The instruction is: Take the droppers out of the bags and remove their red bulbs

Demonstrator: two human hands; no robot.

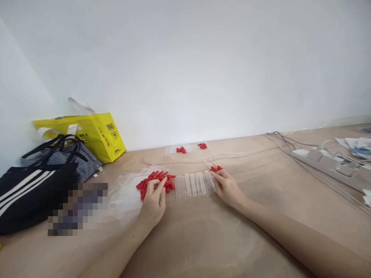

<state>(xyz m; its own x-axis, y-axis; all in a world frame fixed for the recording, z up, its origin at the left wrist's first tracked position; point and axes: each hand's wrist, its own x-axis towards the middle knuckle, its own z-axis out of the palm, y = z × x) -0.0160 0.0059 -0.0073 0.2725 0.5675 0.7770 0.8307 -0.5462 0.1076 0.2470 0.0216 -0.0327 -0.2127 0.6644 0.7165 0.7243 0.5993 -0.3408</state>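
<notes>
A heap of red elongated caps [153, 177] lies on clear plastic bags, left of centre. My left hand [155, 200] is at the heap's near edge, its fingers curled and pinched together among the caps; whatever is between the fingertips is hidden. To its right, many thin clear or whitish sticks [194, 185] lie side by side in a row. At the row's right end, my right hand [227, 187] is closed round several white sticks with red caps [216, 168]; their bare ends fan out away from me.
Farther back, a plastic bag [189, 148] has two small red clusters on it. A yellow bag [108, 135] and a black bag with white stripes [31, 189] stand at left, near a pixelated patch. At right are a white power strip [327, 164] with grey cables and some papers [355, 146].
</notes>
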